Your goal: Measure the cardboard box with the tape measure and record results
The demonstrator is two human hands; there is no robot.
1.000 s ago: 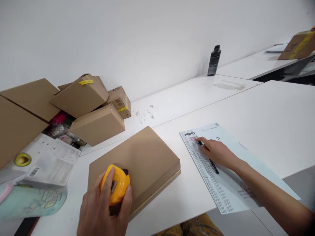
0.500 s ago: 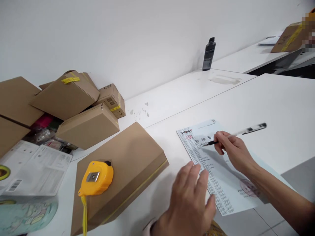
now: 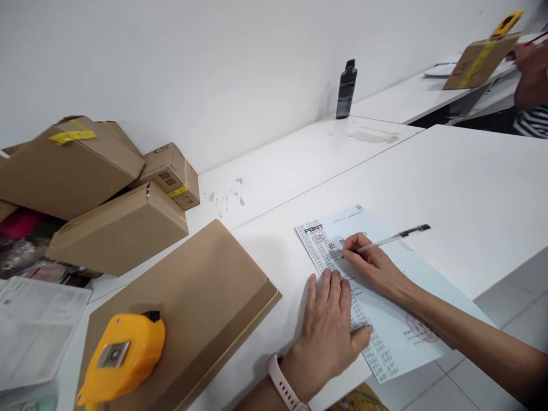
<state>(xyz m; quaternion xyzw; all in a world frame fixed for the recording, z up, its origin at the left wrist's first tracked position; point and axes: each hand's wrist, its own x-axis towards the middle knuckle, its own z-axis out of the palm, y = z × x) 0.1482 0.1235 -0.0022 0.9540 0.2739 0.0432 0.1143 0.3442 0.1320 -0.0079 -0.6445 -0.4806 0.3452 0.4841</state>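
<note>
A light blue printed report [image 3: 385,325] with "PONY" at its top corner lies on the white table, its near corner sticking out past the edge. My right hand [image 3: 366,260] is closed around a clear pen [image 3: 387,237] with a black cap end, the tip down at the report's heading and hidden by my fingers. My left hand [image 3: 329,322], a pink band on its wrist, lies flat with fingers outstretched across the report's left margin and the tabletop. Left of it, an orange tape measure [image 3: 124,357] rests on a flat cardboard box [image 3: 192,297].
Several cardboard boxes [image 3: 120,228] are heaped at the left against the wall, beside white printed packaging [image 3: 38,328]. A dark water bottle [image 3: 346,90] stands at the back. At the far right, another person's hand [image 3: 531,63] is near a cardboard box [image 3: 482,61].
My left hand has come down and forward onto the report's edge. My right hand has lowered the pen to the paper. The view has shifted slightly right.
</note>
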